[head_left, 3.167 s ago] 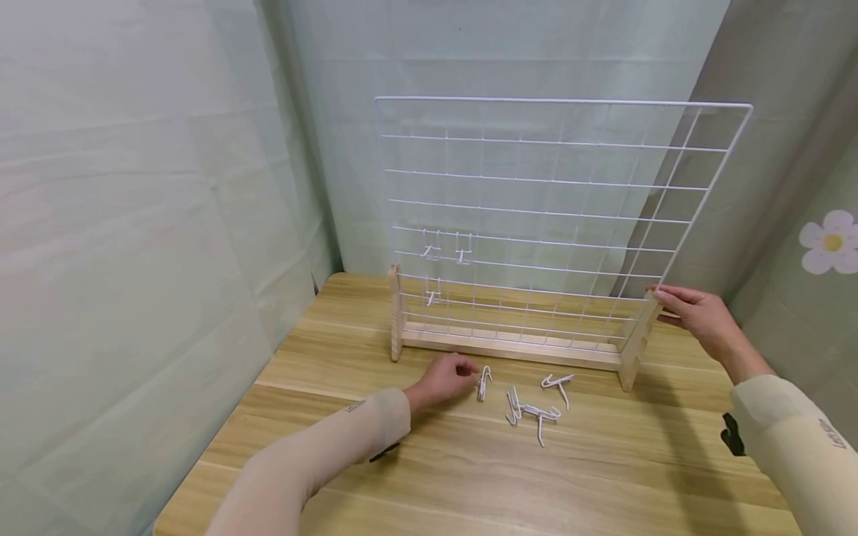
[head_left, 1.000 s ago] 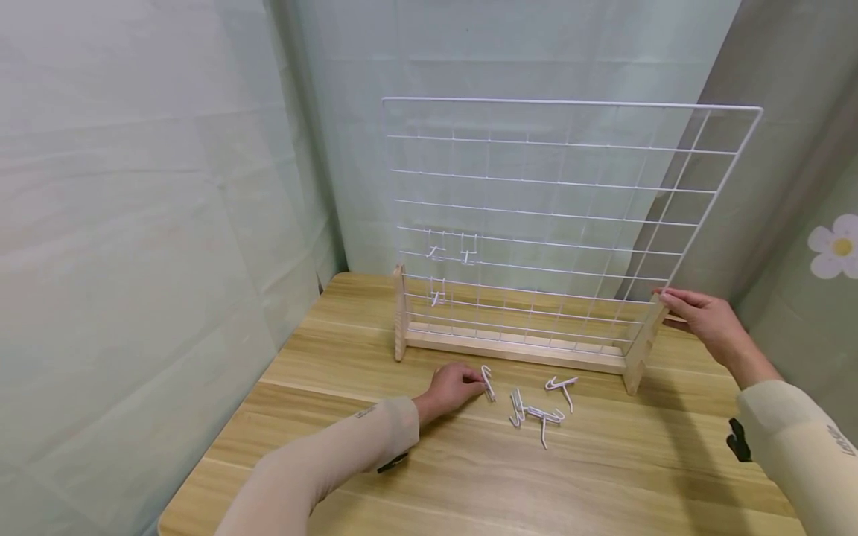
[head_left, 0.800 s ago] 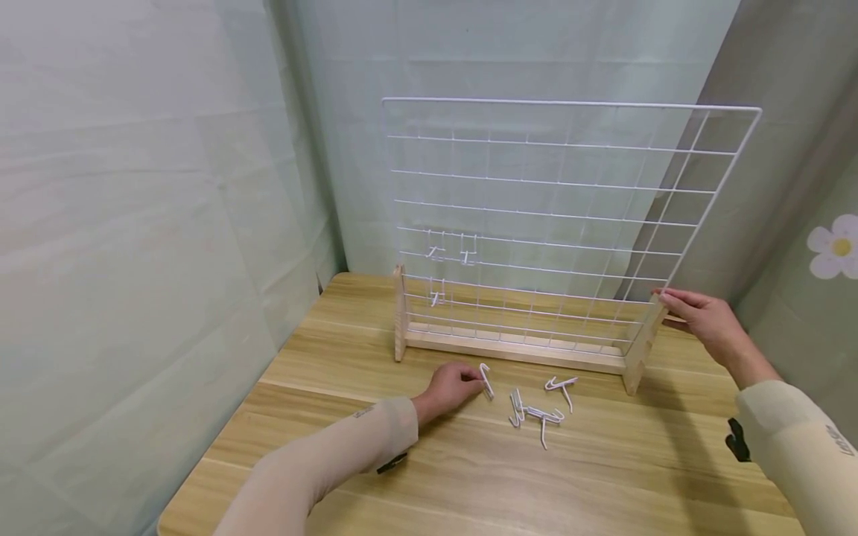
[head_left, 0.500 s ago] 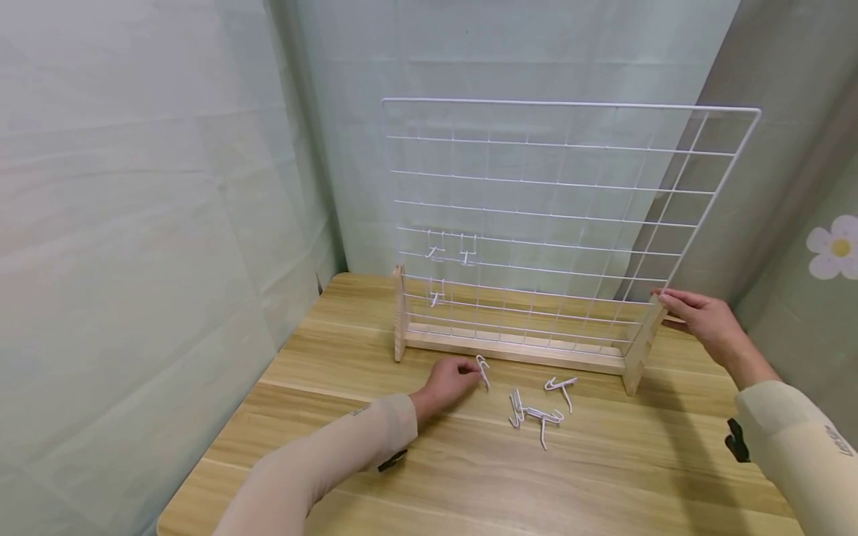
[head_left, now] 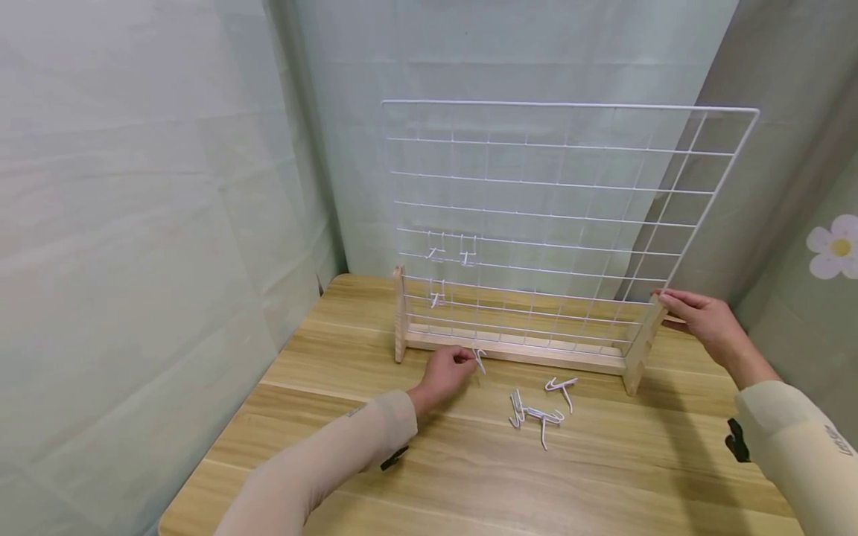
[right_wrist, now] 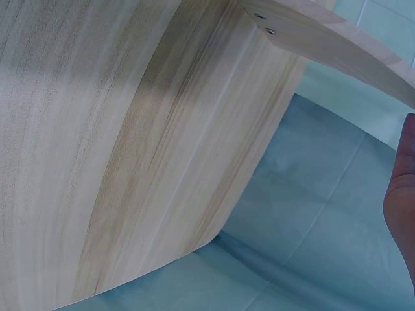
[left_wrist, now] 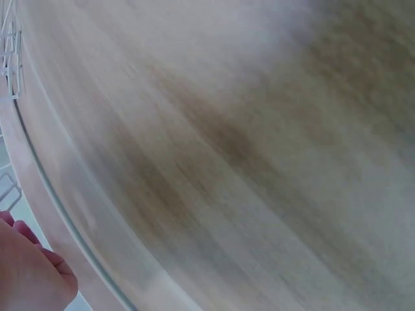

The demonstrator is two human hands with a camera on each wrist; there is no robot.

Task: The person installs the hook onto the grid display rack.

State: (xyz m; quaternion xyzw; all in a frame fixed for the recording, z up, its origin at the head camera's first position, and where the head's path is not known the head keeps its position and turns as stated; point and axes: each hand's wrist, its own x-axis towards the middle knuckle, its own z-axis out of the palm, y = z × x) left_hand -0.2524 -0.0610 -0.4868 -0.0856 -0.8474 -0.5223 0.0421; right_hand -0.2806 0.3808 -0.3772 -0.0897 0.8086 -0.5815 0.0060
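My left hand (head_left: pixel 445 376) pinches a white wire hook (head_left: pixel 480 362) between thumb and fingertips, just in front of the stand's wooden base (head_left: pixel 529 353). In the left wrist view only part of that hand (left_wrist: pixel 32 275) shows, at the lower left, beside a bit of bent white wire (left_wrist: pixel 9 188). A white wire grid panel (head_left: pixel 570 105) stands upright in the wooden stand. At its right side my right hand (head_left: pixel 704 320) grips the top of the wooden end post (head_left: pixel 640 346), fingers partly hidden behind it. Three hooks (head_left: pixel 468 258) hang on the panel's lower left.
Loose hooks lie on the wooden table in front of the stand: one on the right (head_left: pixel 561 384), and two close together, a left one (head_left: pixel 515 411) and a T-shaped one (head_left: pixel 544 418). Pale curtains (head_left: pixel 201 223) enclose the table at the back and sides.
My left hand has taken hold of the hook on the table and moved it away from me, toward the stand's base. My right hand has stayed on the post.
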